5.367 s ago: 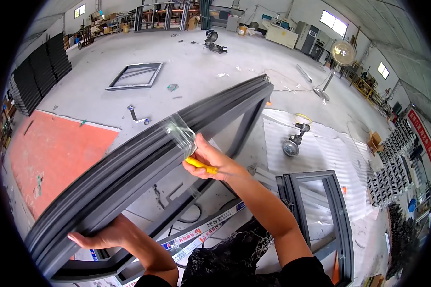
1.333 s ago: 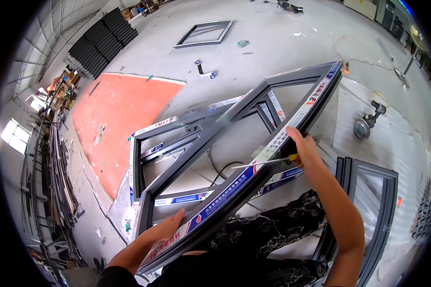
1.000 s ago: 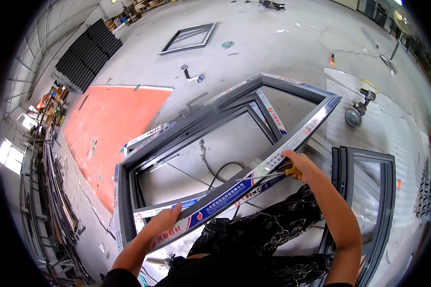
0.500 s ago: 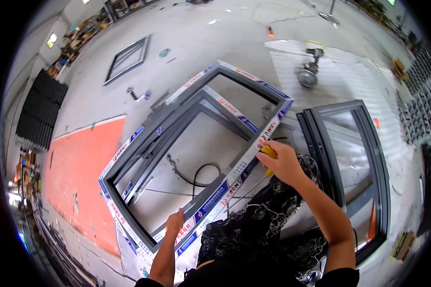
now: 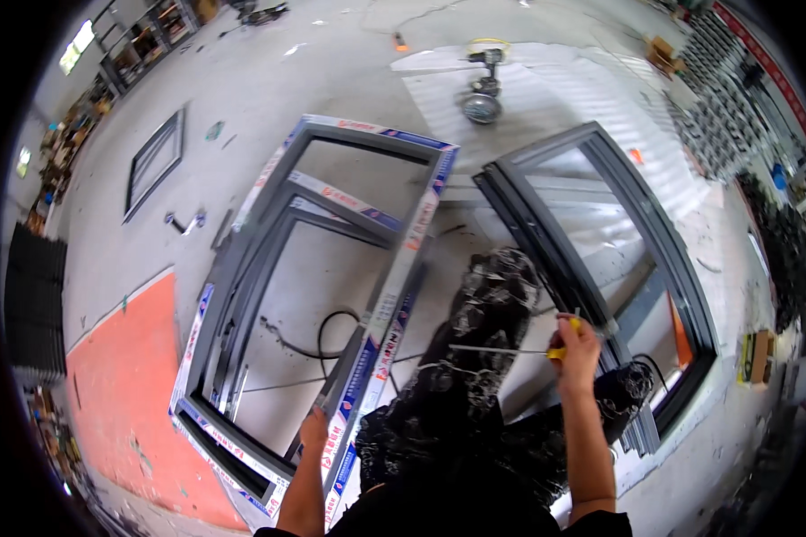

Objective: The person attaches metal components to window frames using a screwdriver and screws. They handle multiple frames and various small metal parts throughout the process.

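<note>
My left hand (image 5: 314, 430) is closed round the near right side of a grey window frame (image 5: 388, 338), which has blue, white and red protective tape along its edges. Away from that frame, over my right leg, my right hand (image 5: 578, 351) grips a yellow-handled screwdriver (image 5: 557, 353). Its long thin metal shaft points left across my patterned trousers. More yellow and a short metal tip show above the fingers; whether they belong to a second tool I cannot tell. A second dark grey window frame (image 5: 636, 192) lies to the right of my knees.
A cordless power tool (image 5: 485, 85) stands on white foam sheeting (image 5: 546, 76) at the far side. An orange-red board (image 5: 134, 376) covers the floor at left. A smaller frame (image 5: 155, 164) lies far left. Stacked dark profiles (image 5: 36, 300) line the left, with a black cable (image 5: 324, 336) inside the taped frame.
My right hand has moved from the taped frame's edge to the right and nearer, taking the screwdriver along. My left hand stays on the frame. The view has swung right.
</note>
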Tool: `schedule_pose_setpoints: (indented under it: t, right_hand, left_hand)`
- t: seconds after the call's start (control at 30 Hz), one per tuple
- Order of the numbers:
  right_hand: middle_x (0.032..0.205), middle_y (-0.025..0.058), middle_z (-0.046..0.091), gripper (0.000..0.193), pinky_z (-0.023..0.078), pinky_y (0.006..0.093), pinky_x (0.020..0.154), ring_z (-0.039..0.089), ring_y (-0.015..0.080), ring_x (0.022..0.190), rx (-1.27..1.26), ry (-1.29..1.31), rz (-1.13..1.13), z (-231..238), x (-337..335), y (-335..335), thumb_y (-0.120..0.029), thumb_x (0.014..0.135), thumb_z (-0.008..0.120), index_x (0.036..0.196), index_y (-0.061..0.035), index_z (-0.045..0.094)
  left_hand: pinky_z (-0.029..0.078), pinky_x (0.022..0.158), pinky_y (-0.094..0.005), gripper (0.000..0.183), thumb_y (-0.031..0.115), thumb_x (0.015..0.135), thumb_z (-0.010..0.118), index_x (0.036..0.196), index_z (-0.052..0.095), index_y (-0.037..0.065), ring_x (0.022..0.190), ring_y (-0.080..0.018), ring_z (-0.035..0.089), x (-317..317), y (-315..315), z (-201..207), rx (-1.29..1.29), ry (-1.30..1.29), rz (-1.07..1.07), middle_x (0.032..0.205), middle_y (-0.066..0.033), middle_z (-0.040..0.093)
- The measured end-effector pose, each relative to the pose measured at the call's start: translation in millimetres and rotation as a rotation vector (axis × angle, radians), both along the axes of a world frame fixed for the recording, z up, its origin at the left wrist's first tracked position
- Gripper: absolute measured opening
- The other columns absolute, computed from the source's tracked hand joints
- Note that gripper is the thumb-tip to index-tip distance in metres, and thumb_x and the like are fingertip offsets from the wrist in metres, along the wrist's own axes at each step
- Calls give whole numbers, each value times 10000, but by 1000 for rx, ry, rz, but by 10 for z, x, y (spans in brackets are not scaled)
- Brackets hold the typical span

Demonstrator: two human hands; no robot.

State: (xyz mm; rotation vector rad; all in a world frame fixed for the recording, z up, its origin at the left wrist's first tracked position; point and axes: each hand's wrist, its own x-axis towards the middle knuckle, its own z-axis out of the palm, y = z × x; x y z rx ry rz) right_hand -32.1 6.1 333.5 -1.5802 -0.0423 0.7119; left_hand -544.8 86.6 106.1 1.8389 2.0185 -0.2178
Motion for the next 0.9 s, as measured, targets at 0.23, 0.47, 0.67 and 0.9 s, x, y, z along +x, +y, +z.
schedule_pose_setpoints:
  t: [0.23,0.47,0.67,0.9]
  right_hand:
    - [654,16,568,191,345,231,403,500,93,509,-81,157,213,-65,58,-433,-196,870,649,948,-23,629]
    - [691,90,623,253,502,315,610,634,168,622,-249,-236,500,312,652,-1470,-274,840,636,889,-25,628]
    - [818,135,653,287,506,428,663,627,345,785,-771,-730,476,369,980,-2622,-314,777,678,942,-85,623]
    - [745,130,633,212,490,458,604,619,364,718,-869,-632,447,98,783,-3028,-252,783,662,867,-80,571]
  left_hand:
    - [471,740,-469,370,339,947,488,1006,658,15,841,-390,619,197,1010,623,235,-174,-227,896,-207,660]
    - [474,794,-320,215,158,962,511,1042,639,5,882,-233,620,3433,1206,3066,649,-777,-725,957,-126,649]
    - [487,737,-410,208,244,916,547,921,633,55,842,-326,617,5504,320,2984,294,-725,-1353,897,-141,642]
    - [488,755,-421,223,292,869,592,953,634,89,890,-307,621,6887,-73,1827,54,-215,-1485,923,-104,648]
